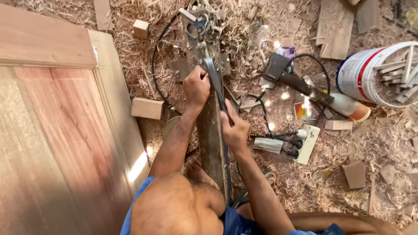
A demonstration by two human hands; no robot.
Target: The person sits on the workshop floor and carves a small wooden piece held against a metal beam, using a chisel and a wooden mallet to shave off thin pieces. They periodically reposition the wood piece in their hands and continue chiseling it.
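Over the plank [212, 143], both hands — left hand [197, 87], right hand [234, 128] — close fingers on a blade [214, 80] pointing away.

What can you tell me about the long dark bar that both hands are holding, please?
The long dark bar looks like worn, stained metal or wood. It runs from between the person's knees toward a cluster of metal fittings on the shaving-strewn floor. The left hand grips its upper part beside a grey blade-like strip; the right hand holds it lower down.
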